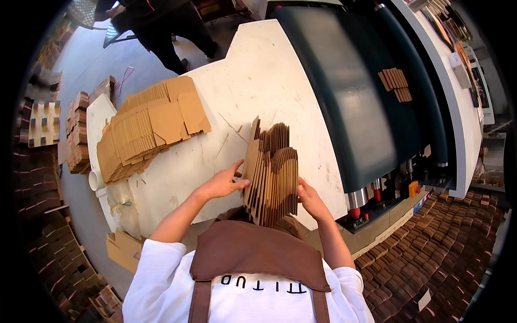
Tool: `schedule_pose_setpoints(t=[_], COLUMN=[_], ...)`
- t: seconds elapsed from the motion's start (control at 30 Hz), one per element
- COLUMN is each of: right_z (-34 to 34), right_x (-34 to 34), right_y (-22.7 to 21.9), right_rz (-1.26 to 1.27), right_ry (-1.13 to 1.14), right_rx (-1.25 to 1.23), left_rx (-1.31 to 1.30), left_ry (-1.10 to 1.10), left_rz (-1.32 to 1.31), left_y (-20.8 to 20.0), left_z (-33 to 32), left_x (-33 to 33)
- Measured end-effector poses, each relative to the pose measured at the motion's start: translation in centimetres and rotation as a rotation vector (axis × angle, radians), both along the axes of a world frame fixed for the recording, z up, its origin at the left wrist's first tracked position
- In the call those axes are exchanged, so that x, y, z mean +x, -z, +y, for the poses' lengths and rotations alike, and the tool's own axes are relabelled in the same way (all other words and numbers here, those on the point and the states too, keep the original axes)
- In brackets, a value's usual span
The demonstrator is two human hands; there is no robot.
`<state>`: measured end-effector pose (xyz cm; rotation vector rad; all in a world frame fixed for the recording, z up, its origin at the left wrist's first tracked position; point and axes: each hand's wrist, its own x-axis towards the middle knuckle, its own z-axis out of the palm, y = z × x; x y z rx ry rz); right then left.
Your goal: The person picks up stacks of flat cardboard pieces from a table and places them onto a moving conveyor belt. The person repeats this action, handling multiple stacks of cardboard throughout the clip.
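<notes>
A fanned stack of folded brown cardboard blanks (272, 172) stands on edge in front of me, near the close edge of the white table. My left hand (221, 182) is against its left side, thumb and forefinger spread and their tips touching the outermost blank. On the opposite side, my right hand (311, 198) presses its fingers to the stack's right edge, so the blanks are held between both hands. Part of the right fingers is hidden by the cardboard.
Left on the white table (253, 64) lies a larger pile of flat cardboard blanks (151, 126). A machine with a dark green belt (344, 86) carries a small bunch of cardboard pieces (396, 84) to the right. Bundled stacks (431, 253) cover the floor; another person (167, 32) stands beyond the table.
</notes>
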<state>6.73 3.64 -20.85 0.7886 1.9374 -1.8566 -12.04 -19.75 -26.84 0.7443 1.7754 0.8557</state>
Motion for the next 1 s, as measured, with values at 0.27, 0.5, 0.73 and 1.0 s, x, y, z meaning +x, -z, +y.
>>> schedule_pose_setpoints(t=[0.27, 0.5, 0.73, 1.0], right_z=[-0.2, -1.0, -1.5, -3.0], right_x=[-0.4, -0.4, -0.7, -1.1], right_y=[1.6, 2.3, 2.0, 3.5], right_rz=[0.051, 0.098, 0.097, 0.105], right_ry=[0.004, -0.008, 0.012, 0.114], right_rx=[-0.011, 0.061, 0.137, 0.106], left_rx=[0.142, 0.168, 0.241, 0.254], left_ry=[-0.077, -0.125, -0.195, -0.250], left_rz=[-0.211, -0.140, -0.142, -0.217], left_y=[-3.7, -4.6, -4.3, -2.9], left_z=[1.6, 2.3, 2.1, 2.6], left_x=[-2.6, -1.3, -0.7, -0.1])
